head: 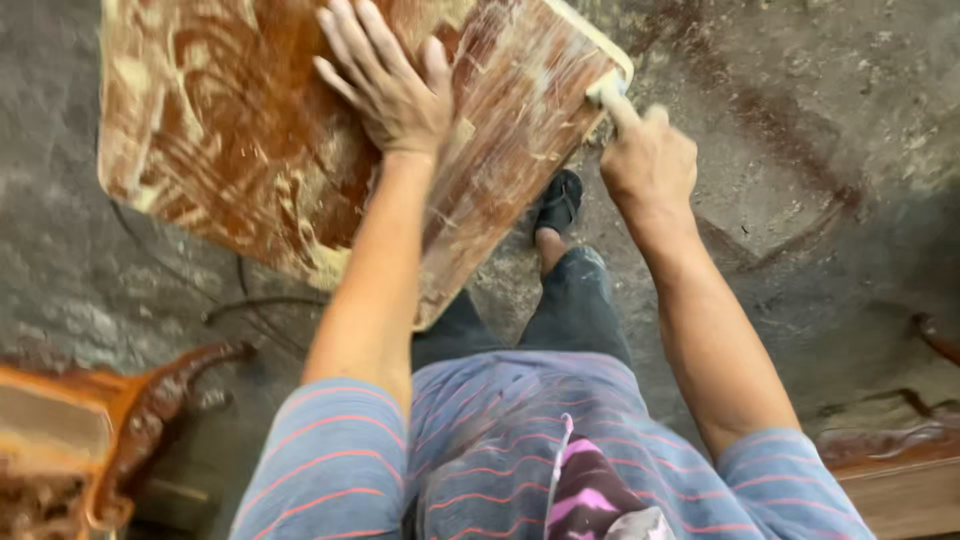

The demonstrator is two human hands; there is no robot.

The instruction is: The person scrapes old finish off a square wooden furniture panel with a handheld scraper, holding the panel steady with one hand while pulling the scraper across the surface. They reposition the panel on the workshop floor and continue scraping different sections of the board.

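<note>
Striped shirt (480, 450) fills the foreground, 2 bare arms reaching up from it. Left hand (390, 85) lies flat, fingers spread wide, gripping nothing, just pinning the brown wooden board (250, 140) coated in pale paste. Right hand (648, 160) is closed round a pale scraper (607, 88), touching the board's edge. That edge sits at 3 o'clock from the left hand; the board's long axis runs 1 to 7 o'clock.
</note>
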